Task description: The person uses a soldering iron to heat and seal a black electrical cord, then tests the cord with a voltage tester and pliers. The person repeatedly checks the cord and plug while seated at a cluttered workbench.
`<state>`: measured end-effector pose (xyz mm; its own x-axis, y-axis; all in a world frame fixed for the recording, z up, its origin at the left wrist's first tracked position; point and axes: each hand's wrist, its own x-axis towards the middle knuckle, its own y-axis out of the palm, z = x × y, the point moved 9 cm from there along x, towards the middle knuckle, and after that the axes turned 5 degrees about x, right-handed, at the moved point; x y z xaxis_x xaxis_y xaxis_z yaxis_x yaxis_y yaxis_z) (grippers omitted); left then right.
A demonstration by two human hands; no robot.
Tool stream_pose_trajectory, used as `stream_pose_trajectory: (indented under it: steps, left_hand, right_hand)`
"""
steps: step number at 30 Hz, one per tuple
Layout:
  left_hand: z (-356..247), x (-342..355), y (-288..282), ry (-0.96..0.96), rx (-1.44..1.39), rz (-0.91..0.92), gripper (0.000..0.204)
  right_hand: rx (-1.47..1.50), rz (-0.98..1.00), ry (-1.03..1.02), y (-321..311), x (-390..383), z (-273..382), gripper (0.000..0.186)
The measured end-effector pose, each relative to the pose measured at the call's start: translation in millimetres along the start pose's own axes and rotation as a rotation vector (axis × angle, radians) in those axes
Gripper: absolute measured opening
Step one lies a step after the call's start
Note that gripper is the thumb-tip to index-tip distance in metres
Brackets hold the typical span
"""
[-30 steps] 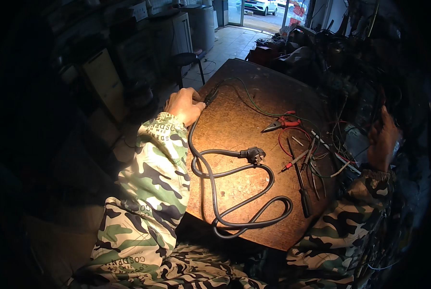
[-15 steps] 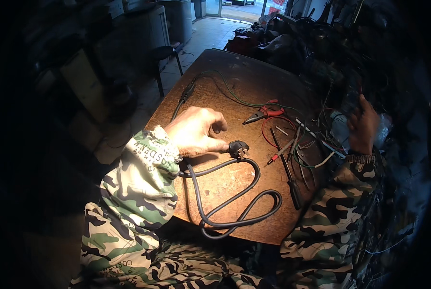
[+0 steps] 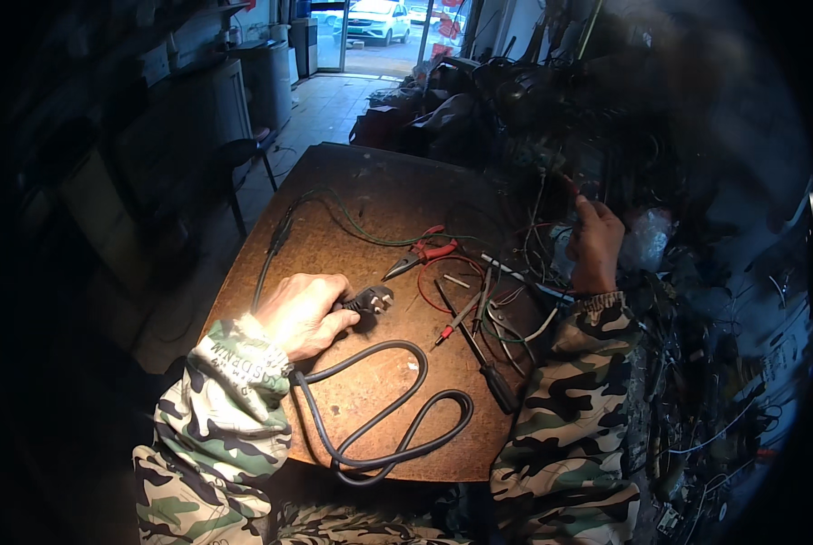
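My left hand (image 3: pixel 308 313) grips a black power plug (image 3: pixel 370 302) by its body, its metal pins facing right. The plug's thick black cord (image 3: pixel 406 347) lies in loops along the near part of the wooden table (image 3: pixel 361 404). My right hand (image 3: pixel 597 243) is raised off the table's right side, fingers curled round a slim reddish thing (image 3: pixel 571 185) whose kind I cannot make out. Between the hands lie red-handled pliers (image 3: pixel 422 252), a black-handled screwdriver (image 3: pixel 495 381), a test probe with a red band (image 3: pixel 450 329) and thin wires.
A black connector (image 3: pixel 280 238) with a thin green wire lies at the table's left edge. Dark heaps of cables and parts (image 3: pixel 515 118) crowd the right side. A black stool (image 3: pixel 234 153) stands beyond the left edge; a glass doorway (image 3: pixel 379 41) is at the back.
The view has tilted up and turned right, showing more of the doorway. My left hand now has its fingers wrapped more firmly round the plug, lifted slightly. My right hand stays raised.
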<state>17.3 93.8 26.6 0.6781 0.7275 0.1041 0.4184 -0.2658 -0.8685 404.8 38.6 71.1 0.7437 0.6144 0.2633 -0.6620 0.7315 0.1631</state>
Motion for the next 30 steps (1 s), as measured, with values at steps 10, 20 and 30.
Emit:
stream_pose_trajectory:
  steps: [10,20,30]
  left_hand:
    - [1.3,-4.1,-33.1,-0.053,-0.164,-0.368,0.028]
    - [-7.3,-4.0,-28.5,-0.073,-0.186,-0.355,0.019]
    - [-8.7,-7.7,-29.6,-0.096,-0.25,-0.398,0.018]
  right_hand:
    - [-0.622,-0.229,-0.571,19.6,29.3,6.0,0.026]
    - [-0.96,-0.293,-0.636,57.1,75.7,-38.4,0.021]
    - [-0.937,-0.315,-0.772,75.3,69.3,-53.7,0.017]
